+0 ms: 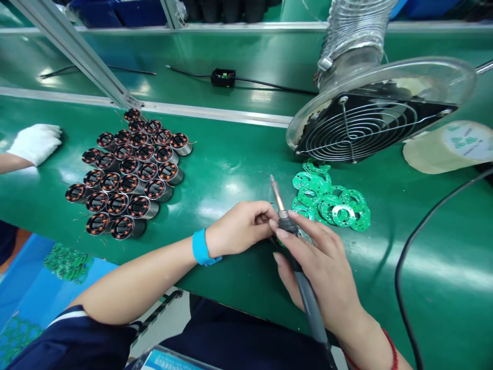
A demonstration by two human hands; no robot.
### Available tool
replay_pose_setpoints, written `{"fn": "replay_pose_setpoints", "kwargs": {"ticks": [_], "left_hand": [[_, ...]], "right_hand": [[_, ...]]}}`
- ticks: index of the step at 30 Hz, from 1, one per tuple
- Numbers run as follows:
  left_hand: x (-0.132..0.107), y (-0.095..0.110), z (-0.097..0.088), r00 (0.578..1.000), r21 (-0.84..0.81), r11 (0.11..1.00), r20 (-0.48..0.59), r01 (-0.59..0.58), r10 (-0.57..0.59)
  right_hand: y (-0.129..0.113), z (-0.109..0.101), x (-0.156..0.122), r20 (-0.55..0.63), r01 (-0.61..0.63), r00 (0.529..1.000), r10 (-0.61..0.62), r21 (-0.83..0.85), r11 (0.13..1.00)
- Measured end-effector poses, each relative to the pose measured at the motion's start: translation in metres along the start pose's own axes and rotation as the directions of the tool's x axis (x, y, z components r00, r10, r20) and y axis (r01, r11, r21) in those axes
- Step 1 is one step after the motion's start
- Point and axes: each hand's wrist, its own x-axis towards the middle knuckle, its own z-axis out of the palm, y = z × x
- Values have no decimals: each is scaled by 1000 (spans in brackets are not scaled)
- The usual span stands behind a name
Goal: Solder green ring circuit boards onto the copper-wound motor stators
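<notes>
My right hand (325, 262) is wrapped around the handle of a soldering iron (307, 295), whose metal tip points up and away from me. Close beside the iron, my left hand (241, 228) has its fingers curled together in a pinch. What those fingers hold is mostly hidden; a bit of green shows under the iron's collar. Just beyond my right hand lies a loose pile of green ring-shaped circuit boards (327, 198). Off to the left stand several round motor stators (129, 183) with copper windings and thin wire ends sticking out.
A fume extractor (350, 128) with a wire grille hangs above the boards. To its right is a pale yellow roll-shaped container (442, 149). A black cable (402, 272) curves along the right. Someone's white-gloved hand (36, 143) rests at far left. A blue bin (31, 282) holds more boards.
</notes>
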Motion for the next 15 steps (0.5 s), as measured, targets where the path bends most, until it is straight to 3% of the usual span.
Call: {"fn": "replay_pose_setpoints", "kwargs": {"ticks": [4,8,10,15], "left_hand": [[-3,1,0,1000,50,998,-10,27,-26],[-5,3,1,999,105,994,-42,18,-14],[-5,4,0,999,105,994,-41,12,-8],[0,3,-3,994,-42,994,23,105,-104]], "right_hand": [[2,-3,-2,-53,-88,995,87,-21,996],[3,-8,-7,-66,-93,993,98,84,992],[2,-10,-11,-114,-139,981,160,171,975],[-1,-16,-27,-209,-341,869,449,404,849]]}}
